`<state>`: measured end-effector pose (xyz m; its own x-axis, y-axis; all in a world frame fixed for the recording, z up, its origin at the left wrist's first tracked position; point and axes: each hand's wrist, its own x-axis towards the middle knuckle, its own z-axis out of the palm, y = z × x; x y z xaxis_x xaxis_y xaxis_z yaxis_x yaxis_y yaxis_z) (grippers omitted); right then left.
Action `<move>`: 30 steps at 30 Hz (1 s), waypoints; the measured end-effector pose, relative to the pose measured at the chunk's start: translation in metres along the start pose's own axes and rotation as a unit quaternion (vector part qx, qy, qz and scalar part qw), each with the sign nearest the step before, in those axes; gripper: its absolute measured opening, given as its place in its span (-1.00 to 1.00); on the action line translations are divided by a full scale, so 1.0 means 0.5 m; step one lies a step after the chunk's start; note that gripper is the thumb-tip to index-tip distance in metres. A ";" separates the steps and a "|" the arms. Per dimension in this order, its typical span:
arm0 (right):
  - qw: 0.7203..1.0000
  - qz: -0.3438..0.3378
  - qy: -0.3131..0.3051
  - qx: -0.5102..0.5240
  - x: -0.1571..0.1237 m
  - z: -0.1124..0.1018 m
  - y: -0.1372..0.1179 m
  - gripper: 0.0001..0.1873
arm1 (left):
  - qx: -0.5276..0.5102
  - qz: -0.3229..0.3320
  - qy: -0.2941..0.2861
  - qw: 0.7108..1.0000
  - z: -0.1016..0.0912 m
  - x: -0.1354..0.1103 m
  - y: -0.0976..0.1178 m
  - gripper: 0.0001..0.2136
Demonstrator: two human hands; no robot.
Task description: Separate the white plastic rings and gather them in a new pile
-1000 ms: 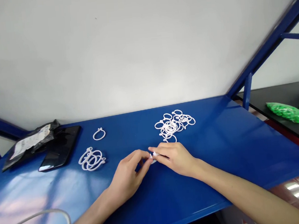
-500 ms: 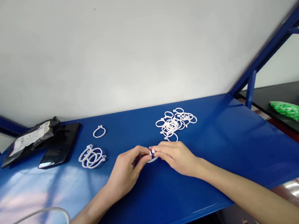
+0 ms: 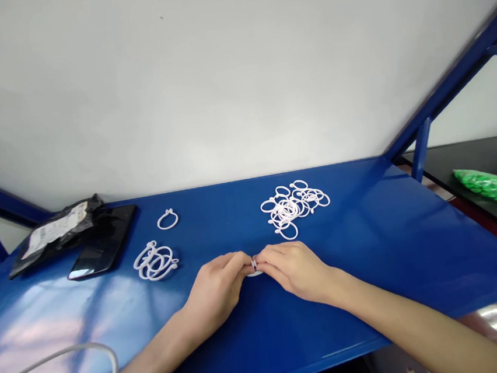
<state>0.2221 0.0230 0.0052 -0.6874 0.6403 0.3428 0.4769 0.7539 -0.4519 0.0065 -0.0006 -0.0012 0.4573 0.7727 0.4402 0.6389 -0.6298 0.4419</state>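
Between my two hands is a white plastic ring (image 3: 255,274), mostly hidden by the fingers. My left hand (image 3: 220,280) pinches one side of it, and my right hand (image 3: 294,270) pinches the other, with the fingertips nearly meeting at its small end pieces. Beyond my right hand lies a loose pile of white rings (image 3: 292,207). A smaller cluster of white rings (image 3: 154,263) rests to the left of my left hand. One single white ring (image 3: 168,219) with a small eyelet lies farther back, apart from that cluster.
A black plastic package (image 3: 59,229) with a white label and a dark phone (image 3: 92,260) lie at the left of the blue table (image 3: 354,329). A white cable (image 3: 79,347) loops at lower left. Green pieces in a clear bag (image 3: 488,187) sit on a black surface at right.
My hands have drawn closer together, and the gap between the ring's two end pieces has narrowed. Both hands also sit slightly lower in the view.
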 end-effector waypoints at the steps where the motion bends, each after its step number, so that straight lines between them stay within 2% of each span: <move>1: 1.000 -0.006 -0.011 -0.012 -0.001 -0.001 -0.001 -0.73 | 0.011 0.013 0.004 1.000 0.001 -0.002 0.001 -0.79; 7: 0.994 -0.049 -0.051 -0.078 -0.012 -0.008 -0.005 -0.76 | 0.084 0.115 0.029 0.989 0.001 -0.003 0.019 -0.70; 10: 0.994 -0.055 -0.045 -0.083 -0.015 -0.004 -0.003 -0.74 | 0.099 0.129 0.028 0.986 0.003 0.000 0.024 -0.69; 13: 0.998 -0.014 -0.018 -0.054 -0.009 0.008 -0.002 -0.77 | 0.102 0.117 0.013 0.988 0.001 0.007 0.013 -0.72; 16: 0.999 0.045 0.023 -0.007 0.003 0.012 0.003 -0.81 | 0.148 0.067 -0.015 0.987 -0.017 0.017 -0.023 -0.83; 18: 0.995 0.072 0.063 -0.001 0.010 0.003 0.013 -0.80 | 0.241 -0.014 -0.007 0.970 -0.040 0.021 -0.060 -0.80; 20: 0.989 0.094 0.112 -0.032 0.013 -0.017 0.031 -0.77 | 0.361 -0.114 0.002 0.926 -0.067 0.022 -0.101 -0.72; 23: 0.967 0.137 0.177 -0.119 0.013 -0.055 0.068 -0.79 | 0.446 -0.200 0.013 0.873 -0.101 0.018 -0.156 -0.68; 26: 0.946 0.203 0.174 -0.186 0.013 -0.081 0.099 -0.87 | 0.452 -0.223 -0.013 0.864 -0.117 0.014 -0.187 -0.68; 30: 0.931 0.251 0.148 -0.221 0.010 -0.081 0.103 -0.84 | 0.417 -0.213 -0.060 0.882 -0.116 0.015 -0.175 -0.68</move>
<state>0.2655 0.0711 0.0169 -0.1677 0.8916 0.4206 0.9211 0.2937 -0.2554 -0.0816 0.0557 0.0089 0.0960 0.9593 0.2654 0.9783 -0.0417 -0.2032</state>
